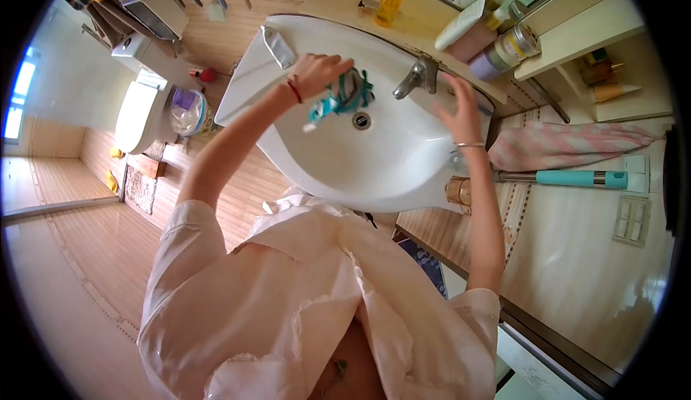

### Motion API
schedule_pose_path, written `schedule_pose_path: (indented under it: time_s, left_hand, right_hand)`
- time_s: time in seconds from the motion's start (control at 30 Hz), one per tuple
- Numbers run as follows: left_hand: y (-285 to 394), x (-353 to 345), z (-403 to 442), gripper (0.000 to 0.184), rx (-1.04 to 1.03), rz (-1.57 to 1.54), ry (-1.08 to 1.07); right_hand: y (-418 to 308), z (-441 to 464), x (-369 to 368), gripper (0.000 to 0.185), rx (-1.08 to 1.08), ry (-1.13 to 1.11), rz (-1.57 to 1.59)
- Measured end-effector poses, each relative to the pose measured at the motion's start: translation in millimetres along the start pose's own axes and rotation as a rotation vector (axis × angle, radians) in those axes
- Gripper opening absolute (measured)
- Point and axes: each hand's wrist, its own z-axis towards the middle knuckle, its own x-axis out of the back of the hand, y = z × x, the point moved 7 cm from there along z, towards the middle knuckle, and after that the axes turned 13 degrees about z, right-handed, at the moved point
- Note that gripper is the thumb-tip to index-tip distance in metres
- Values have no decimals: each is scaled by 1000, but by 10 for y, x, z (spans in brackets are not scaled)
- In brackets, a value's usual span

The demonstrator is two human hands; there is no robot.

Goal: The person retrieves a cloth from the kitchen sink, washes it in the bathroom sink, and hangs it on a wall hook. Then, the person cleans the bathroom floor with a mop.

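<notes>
- Teal cloth (340, 101), with greyish parts and loose strands: hangs over the bowl of the washbasin (324, 159), to the left of the faucet (417, 77). Whether it is wet cannot be told.
- Left hand (321, 74): left of the faucet, grip closed over the bunched top of the teal cloth; the fingertips are partly hidden.
- Right hand (461, 108): just right of the faucet, grip wide, fingers spread, nothing seen in it. Contact with the faucet cannot be confirmed.
- Drain (361, 120): forward and left of the faucet, on the person's side, close by the hanging strands. No plug is seen over it.
- White tube (278, 47): on the washbasin's rim, well left of the faucet, near the left wrist.
- Pump bottle (390, 0), yellow contents: on the ledge behind the faucet and somewhat left, apart from both hands.
- Water: no stream is made out below the faucet.
- Handling, in my judgement: the bundle is best gathered a little lower, so that fewer strands trail toward the drain.
- The left forearm is best held high over the rim, as a low sweep could knock the white tube.
- The spread right grip suits either supporting the cloth from below or working the faucet; a light touch should serve for both.
</notes>
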Motion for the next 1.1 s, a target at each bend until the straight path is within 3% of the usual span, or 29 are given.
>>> schedule_pose_path:
  time_s: [0.03,0.17,0.27,0.3,0.4,0.57,0.77,0.87,0.9,0.97,1.0,1.07,1.1]
  left_hand:
    - [-91,15,-42,35,-8,26,18]
    - [-422,53,-212,36,135,25,-10]
    - [-534,32,-283,37,196,24,-22]
    - [-543,41,-302,38,205,31,0]
    - [-602,2,-367,36,219,17,28]
    - [-637,-125,-425,34,262,21,-28]
    - [-602,-346,-474,38,293,5,-121]
    - [-577,-432,-540,36,337,-28,-103]
    - [-549,-398,-551,35,354,-30,-84]
    - [-532,-414,-599,34,413,-66,-64]
    - [-520,-427,-634,35,474,-106,-91]
    - [-477,-404,-695,35,529,-188,-72]
    - [-446,-387,-715,35,583,-213,-141]
  right_hand:
    - [-23,55,137,40,-67,54,79]
    - [375,35,76,20,-160,113,60]
    - [923,-205,-331,20,-585,-36,315]
    - [1084,-340,-501,24,-828,-146,411]
    - [1148,-502,-756,27,-997,-31,893]
    - [1247,-417,-785,29,-1079,81,1198]
    - [1114,-57,-540,27,-905,128,1214]
    - [1433,-104,-654,27,-918,133,1304]
    - [1642,-216,-770,26,-957,227,1383]
    - [2043,-520,-1266,25,-843,231,2007]
    - [2067,-692,-1530,23,-999,370,2129]
    - [1924,-732,-2069,20,-1226,294,2411]
    - [1817,-699,-2245,16,-1301,227,2383]
